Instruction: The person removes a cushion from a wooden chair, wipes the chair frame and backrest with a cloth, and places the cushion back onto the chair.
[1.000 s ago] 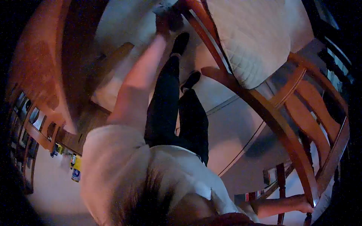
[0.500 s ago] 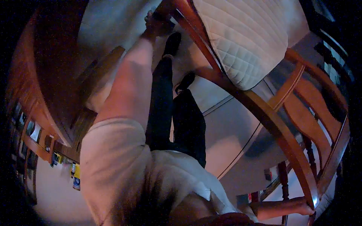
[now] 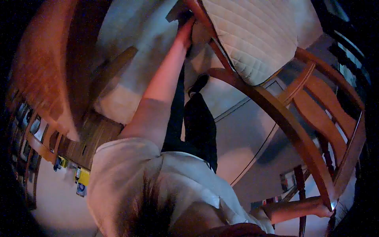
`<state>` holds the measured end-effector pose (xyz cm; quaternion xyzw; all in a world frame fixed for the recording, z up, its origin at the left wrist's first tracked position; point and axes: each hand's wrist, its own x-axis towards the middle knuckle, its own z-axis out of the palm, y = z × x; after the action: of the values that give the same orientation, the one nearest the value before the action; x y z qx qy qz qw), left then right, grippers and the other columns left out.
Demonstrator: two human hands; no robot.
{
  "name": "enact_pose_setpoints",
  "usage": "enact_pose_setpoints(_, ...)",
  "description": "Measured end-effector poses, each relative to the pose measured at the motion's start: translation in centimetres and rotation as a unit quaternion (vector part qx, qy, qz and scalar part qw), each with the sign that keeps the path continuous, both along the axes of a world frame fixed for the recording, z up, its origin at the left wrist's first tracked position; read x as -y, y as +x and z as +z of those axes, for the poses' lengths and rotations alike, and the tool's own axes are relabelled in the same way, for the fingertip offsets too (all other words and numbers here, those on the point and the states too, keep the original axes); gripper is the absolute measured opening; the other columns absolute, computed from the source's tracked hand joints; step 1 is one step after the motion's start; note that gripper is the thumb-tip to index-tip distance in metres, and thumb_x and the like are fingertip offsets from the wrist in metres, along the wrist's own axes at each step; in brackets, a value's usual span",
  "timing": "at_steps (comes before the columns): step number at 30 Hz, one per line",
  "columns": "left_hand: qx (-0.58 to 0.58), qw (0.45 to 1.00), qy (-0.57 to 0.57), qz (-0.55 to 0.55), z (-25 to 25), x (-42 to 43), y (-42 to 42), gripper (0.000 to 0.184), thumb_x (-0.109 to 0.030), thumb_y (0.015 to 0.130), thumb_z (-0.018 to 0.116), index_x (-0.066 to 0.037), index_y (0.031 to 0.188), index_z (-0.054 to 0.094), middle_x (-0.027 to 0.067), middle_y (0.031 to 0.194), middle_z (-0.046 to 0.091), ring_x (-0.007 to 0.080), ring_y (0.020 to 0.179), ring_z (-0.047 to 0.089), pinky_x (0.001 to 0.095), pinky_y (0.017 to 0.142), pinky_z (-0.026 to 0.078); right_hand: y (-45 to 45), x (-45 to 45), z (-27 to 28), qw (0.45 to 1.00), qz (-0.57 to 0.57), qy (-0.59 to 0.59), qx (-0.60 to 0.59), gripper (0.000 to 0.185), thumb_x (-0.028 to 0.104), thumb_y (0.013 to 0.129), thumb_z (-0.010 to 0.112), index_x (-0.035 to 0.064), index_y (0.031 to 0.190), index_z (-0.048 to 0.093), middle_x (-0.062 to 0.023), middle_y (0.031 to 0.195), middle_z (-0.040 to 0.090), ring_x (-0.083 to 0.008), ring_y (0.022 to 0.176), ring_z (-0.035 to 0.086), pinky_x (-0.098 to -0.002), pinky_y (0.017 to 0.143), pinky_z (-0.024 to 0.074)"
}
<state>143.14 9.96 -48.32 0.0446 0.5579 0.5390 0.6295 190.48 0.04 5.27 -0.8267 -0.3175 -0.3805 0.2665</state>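
Note:
My left hand (image 3: 187, 29) reaches far forward, low beside the wooden chair frame, with its fingers round a dark object (image 3: 178, 12) that is too dim to identify. My right hand (image 3: 324, 209) is closed at the lower right end of the chair's curved wooden frame (image 3: 290, 126). A pale quilted cushion (image 3: 256, 43) lies against the frame at the top. The chair looks tilted, and slats (image 3: 321, 112) show on its right side.
A large brown wooden surface (image 3: 43, 79) curves along the left. Below it are a drawer-like wooden panel (image 3: 89, 138) and yellow and blue packages (image 3: 82, 179). My dark shoe (image 3: 200, 82) stands on the pale floor (image 3: 237, 142), near the chair frame.
My left hand has moved right and slightly down, closer to the chair frame, with the dark object. My right hand stays at the frame's end. The view has shifted slightly.

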Motion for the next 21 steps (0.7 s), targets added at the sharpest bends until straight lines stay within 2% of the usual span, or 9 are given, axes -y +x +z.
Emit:
enact_pose_setpoints(3,0.128,0.990,-0.008,-0.053,-2.0,0.6,0.6,0.043,-0.025,0.083,0.057,-0.006,0.120,0.043,0.0076,0.113,0.053,0.0198,0.102,0.052,0.0303,0.081,0.046,-0.3,0.0,0.3,0.999,-0.012,-0.029,0.020,0.039,0.024,0.075,0.050,-0.0052,0.098,0.060,-0.0198,0.098,0.059,-0.0302,0.088,0.058,-0.0453,0.074,0.0493)
enact_pose_setpoints(5,0.082,0.996,-0.009,-0.017,0.5,0.8,1.7,0.038,-0.024,0.082,0.059,-0.006,0.114,0.048,0.0068,0.106,0.057,0.0189,0.095,0.056,0.0304,0.074,0.048,-0.3,-0.2,0.4,0.999,-0.017,-0.045,0.025,0.039,0.024,0.075,0.050,-0.0054,0.098,0.059,-0.0197,0.098,0.059,-0.0301,0.088,0.058,-0.0452,0.074,0.0494)
enact_pose_setpoints(8,0.024,0.998,-0.021,-0.053,-5.8,4.5,4.6,0.032,-0.024,0.081,0.059,-0.006,0.107,0.053,0.0058,0.101,0.059,0.0198,0.091,0.057,0.0323,0.072,0.047,-0.7,-0.8,0.4,0.997,-0.024,-0.062,0.024,0.039,0.023,0.075,0.050,-0.0057,0.099,0.059,-0.0195,0.098,0.059,-0.0300,0.088,0.058,-0.0451,0.073,0.0495)
enact_pose_setpoints(10,-0.141,0.987,0.010,-0.072,-1.3,6.7,9.0,0.031,-0.032,0.082,0.055,-0.007,0.101,0.056,0.0099,0.100,0.061,0.0239,0.090,0.058,0.0358,0.071,0.047,-1.0,-0.6,0.1,0.997,-0.028,-0.071,0.023,0.039,0.023,0.075,0.050,-0.0059,0.099,0.059,-0.0194,0.098,0.059,-0.0299,0.087,0.058,-0.0450,0.073,0.0496)
enact_pose_setpoints(12,-0.445,0.824,-0.031,-0.351,-3.2,10.9,11.9,0.038,-0.037,0.080,0.054,-0.007,0.103,0.057,0.0142,0.099,0.061,0.0277,0.091,0.058,0.0387,0.075,0.046,-1.4,-0.4,0.1,0.996,-0.032,-0.078,0.024,0.039,0.023,0.075,0.050,-0.0061,0.099,0.058,-0.0192,0.098,0.059,-0.0298,0.087,0.058,-0.0449,0.073,0.0497)
enact_pose_setpoints(14,-0.338,0.748,-0.073,-0.566,-6.5,14.3,14.5,0.045,-0.040,0.075,0.057,-0.007,0.106,0.056,0.0178,0.098,0.060,0.0315,0.093,0.057,0.0401,0.079,0.045,-1.4,-0.9,0.4,0.995,-0.038,-0.087,0.024,0.039,0.023,0.075,0.050,-0.0063,0.099,0.058,-0.0191,0.098,0.059,-0.0297,0.087,0.058,-0.0448,0.073,0.0498)
enact_pose_setpoints(17,-0.289,0.706,-0.049,-0.644,4.1,12.7,10.3,0.045,-0.037,0.073,0.061,-0.007,0.106,0.056,0.0168,0.099,0.060,0.0331,0.095,0.056,0.0396,0.081,0.044,-1.7,-1.2,0.4,0.994,-0.046,-0.101,0.021,0.039,0.023,0.075,0.050,-0.0066,0.100,0.058,-0.0189,0.098,0.059,-0.0296,0.087,0.058,-0.0447,0.072,0.0500)
enact_pose_setpoints(19,-0.437,0.815,0.091,-0.371,-1.6,16.0,8.5,0.042,-0.032,0.072,0.064,-0.006,0.104,0.056,0.0166,0.101,0.058,0.0336,0.095,0.055,0.0406,0.081,0.044,-2.1,-0.9,-0.1,0.991,-0.061,-0.114,0.024,0.039,0.023,0.075,0.050,-0.0068,0.100,0.057,-0.0187,0.098,0.059,-0.0295,0.087,0.058,-0.0446,0.072,0.0501)
enact_pose_setpoints(21,-0.556,0.766,-0.037,-0.319,7.6,8.7,5.2,0.041,-0.024,0.067,0.068,-0.006,0.102,0.056,0.0159,0.100,0.057,0.0333,0.093,0.054,0.0417,0.078,0.045,-3.3,-1.2,-0.6,0.988,-0.076,-0.133,0.026,0.039,0.022,0.075,0.050,-0.0070,0.100,0.057,-0.0186,0.098,0.059,-0.0294,0.086,0.058,-0.0445,0.072,0.0502)
